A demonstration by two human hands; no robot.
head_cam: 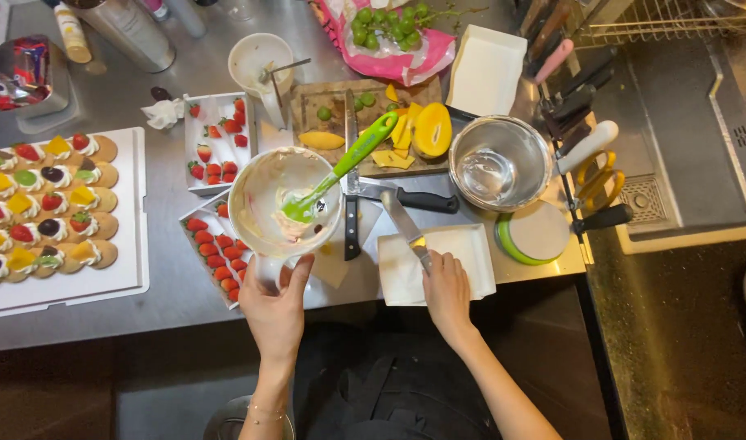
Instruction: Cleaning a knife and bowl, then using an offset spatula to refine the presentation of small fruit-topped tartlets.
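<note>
**Jug steadied, knife in hand**

My left hand (275, 303) is closed round the handle of the jug (285, 204), holding it level so the green spatula (340, 167) leaning inside stays put; my right hand (446, 292) is wrapped on a palette knife (406, 224), blade angled over the white tray (463, 244), clear of the black knives (353, 195) beside it.

the stainless steel counter (185, 69) fills most of the view and shines softly under indoor light. right of the counter lies a steel sink area (699, 130) with a wire rack (658, 20) at its far end. below the counter's near edge, the floor (683, 342) is dark.
</note>
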